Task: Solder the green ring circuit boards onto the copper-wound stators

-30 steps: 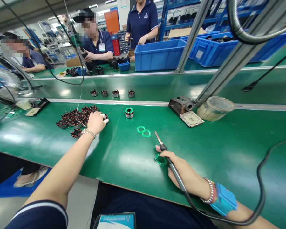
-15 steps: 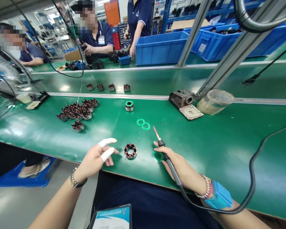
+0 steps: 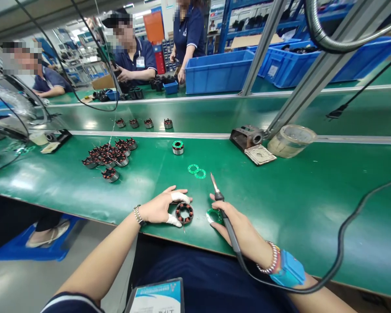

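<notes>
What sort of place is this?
Probably a factory assembly area, perhaps for small motors: copper-wound stators lie piled on a green bench, the right hand holds a soldering iron, and people beyond wear matching navy shirts.

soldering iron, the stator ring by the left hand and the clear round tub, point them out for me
black-handled soldering iron [image 3: 231, 231], head view, on the handle
dark metal stator ring with copper windings [image 3: 191, 214], head view, on its right rim
clear round plastic tub [image 3: 288, 145], head view, on its side wall
</notes>
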### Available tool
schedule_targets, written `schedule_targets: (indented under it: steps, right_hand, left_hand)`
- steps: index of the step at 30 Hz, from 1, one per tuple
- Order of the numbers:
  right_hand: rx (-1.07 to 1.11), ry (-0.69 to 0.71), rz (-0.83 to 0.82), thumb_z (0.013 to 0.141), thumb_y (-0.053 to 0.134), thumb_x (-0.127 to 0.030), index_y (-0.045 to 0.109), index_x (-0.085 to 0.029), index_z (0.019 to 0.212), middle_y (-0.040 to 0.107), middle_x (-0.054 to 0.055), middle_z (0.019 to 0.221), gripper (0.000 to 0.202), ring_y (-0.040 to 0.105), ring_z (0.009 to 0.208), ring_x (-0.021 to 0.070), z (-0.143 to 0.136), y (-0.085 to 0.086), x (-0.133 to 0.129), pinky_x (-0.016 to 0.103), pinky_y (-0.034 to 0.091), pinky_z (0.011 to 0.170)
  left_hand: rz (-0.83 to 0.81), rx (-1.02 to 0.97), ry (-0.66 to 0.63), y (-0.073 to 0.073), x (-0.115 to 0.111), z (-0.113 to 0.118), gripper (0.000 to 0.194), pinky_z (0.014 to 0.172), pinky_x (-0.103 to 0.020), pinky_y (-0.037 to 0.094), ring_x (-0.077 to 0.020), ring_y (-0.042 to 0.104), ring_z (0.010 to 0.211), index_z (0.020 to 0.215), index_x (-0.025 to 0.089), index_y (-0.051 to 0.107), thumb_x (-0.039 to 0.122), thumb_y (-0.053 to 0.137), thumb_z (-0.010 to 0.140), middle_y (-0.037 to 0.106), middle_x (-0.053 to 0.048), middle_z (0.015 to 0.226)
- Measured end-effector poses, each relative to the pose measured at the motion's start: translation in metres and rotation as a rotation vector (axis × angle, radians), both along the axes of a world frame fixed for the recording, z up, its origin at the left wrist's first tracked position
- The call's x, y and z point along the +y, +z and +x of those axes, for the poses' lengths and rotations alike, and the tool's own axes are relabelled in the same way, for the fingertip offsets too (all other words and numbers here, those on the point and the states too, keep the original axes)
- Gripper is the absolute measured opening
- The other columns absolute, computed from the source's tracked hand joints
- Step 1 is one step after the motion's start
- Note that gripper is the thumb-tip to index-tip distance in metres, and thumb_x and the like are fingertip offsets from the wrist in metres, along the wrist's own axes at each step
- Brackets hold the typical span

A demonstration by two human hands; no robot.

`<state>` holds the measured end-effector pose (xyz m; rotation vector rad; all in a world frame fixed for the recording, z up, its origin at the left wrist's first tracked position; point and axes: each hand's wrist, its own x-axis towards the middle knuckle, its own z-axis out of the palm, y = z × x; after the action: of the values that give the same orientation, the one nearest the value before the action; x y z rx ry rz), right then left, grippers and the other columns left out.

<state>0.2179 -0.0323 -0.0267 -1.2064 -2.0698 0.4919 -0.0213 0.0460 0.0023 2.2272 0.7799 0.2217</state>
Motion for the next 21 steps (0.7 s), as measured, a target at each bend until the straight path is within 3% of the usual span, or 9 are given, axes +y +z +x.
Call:
schedule_targets:
  steps: [3,5,11,16,21]
  right_hand:
    - [0.013,-0.01,-0.006,0.079,0.052,-0.014,0.041,-0.021,0.112,0.055,0.013,0.113,0.035,0.058,0.101,0.0235,-0.002,0.0,-0.002,0.039,0.051,0.083]
    - [0.017,-0.012,-0.008,0.078,0.054,-0.014,0.042,-0.021,0.112,0.056,0.013,0.111,0.036,0.059,0.097,0.0233,-0.005,0.0,-0.003,0.04,0.052,0.082]
    - [0.1,-0.011,0.029,0.08,0.053,-0.014,0.044,-0.02,0.108,0.058,0.011,0.103,0.03,0.06,0.089,0.0205,-0.015,0.006,-0.009,0.034,0.052,0.077]
    - [0.211,-0.058,0.055,0.082,0.048,-0.01,0.046,-0.022,0.096,0.059,0.001,0.079,0.019,0.06,0.067,0.0122,-0.021,0.017,-0.011,0.023,0.051,0.066]
    - [0.185,-0.058,0.087,0.082,0.044,-0.009,0.047,-0.022,0.095,0.056,0.001,0.073,0.019,0.056,0.063,0.0124,-0.025,0.019,-0.012,0.023,0.049,0.061]
  left_hand:
    - [-0.048,-0.072,0.179,-0.003,-0.017,0.005,0.052,0.098,-0.045,0.033,-0.0248,0.051,0.109,0.102,0.019,0.053,0.032,0.076,0.057,0.06,-0.009,0.107]
    - [-0.02,-0.079,0.306,-0.006,-0.03,0.008,0.057,0.089,-0.043,0.041,-0.0247,0.054,0.1,0.103,0.018,0.053,0.035,0.078,0.055,0.058,-0.009,0.103]
    - [0.09,-0.137,0.541,-0.009,-0.056,0.021,0.055,0.086,-0.042,0.044,-0.0229,0.054,0.093,0.106,0.019,0.052,0.039,0.074,0.06,0.055,-0.007,0.097]
    - [0.119,-0.187,0.537,-0.008,-0.067,0.027,0.053,0.083,-0.039,0.047,-0.0208,0.056,0.09,0.11,0.021,0.049,0.036,0.072,0.064,0.054,-0.006,0.1]
    - [0.346,-0.158,0.546,-0.014,-0.078,0.035,0.048,0.081,-0.037,0.049,-0.0207,0.056,0.091,0.117,0.022,0.043,0.021,0.062,0.073,0.048,-0.008,0.102]
